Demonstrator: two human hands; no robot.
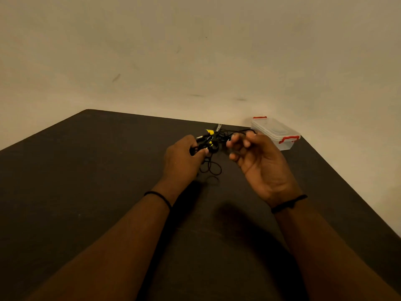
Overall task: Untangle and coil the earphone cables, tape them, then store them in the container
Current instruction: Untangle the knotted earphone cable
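Note:
A tangle of black earphone cables (pixel 211 168) lies and hangs near the middle of the dark table (pixel 86 170). My left hand (pixel 182 157) grips part of the bundle, with loops dangling below it. My right hand (pixel 258 161) is raised, palm toward me, fingers curled and pinching a thin cable strand that arcs over its fingertips. More cable with yellow pieces (pixel 209 132), possibly tape, lies just beyond the hands. A clear plastic container (pixel 275 132) with red latches stands closed at the table's far right corner.
A small metallic item (pixel 219 127) lies by the table's far edge behind the cables. A plain beige wall rises behind the table. The table's right edge runs diagonally past the container.

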